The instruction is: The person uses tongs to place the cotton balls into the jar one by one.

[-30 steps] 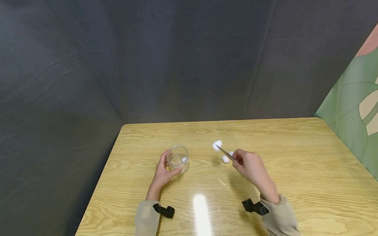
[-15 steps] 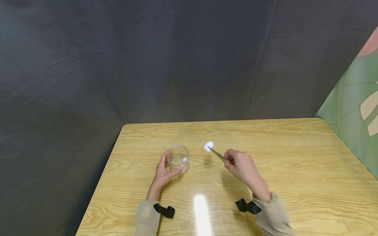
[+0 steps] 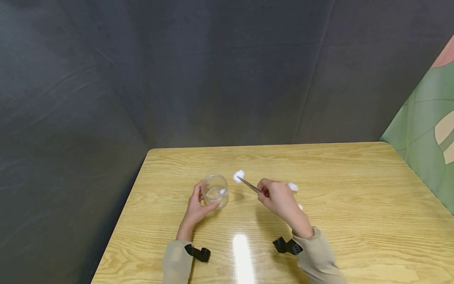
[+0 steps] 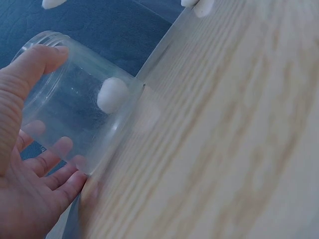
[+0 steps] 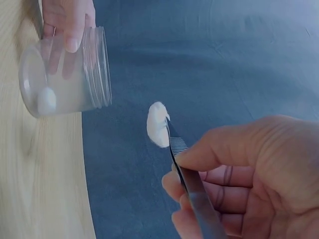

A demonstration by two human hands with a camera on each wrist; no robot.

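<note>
My left hand (image 3: 197, 209) grips a clear plastic jar (image 3: 214, 185) that stands upright on the table, thumb on one side and fingers round the other. One cotton ball (image 4: 113, 95) lies at the jar's bottom. With thumb and fingers my right hand (image 3: 281, 199) pinches metal tweezers (image 5: 195, 191). Their tips hold another cotton ball (image 5: 158, 124) in the air, to the right of the jar's open mouth and apart from it.
Two loose cotton balls lie on the wooden table (image 3: 354, 197): one cotton ball (image 3: 293, 186) beyond my right hand, the other cotton ball (image 3: 300, 206) partly hidden behind the wrist. Dark cloth (image 3: 227, 79) hangs behind the table.
My right hand has moved left, carrying the tweezers and their cotton ball towards the jar. Loose cotton balls have come into view behind it. The left hand and jar have barely moved.
</note>
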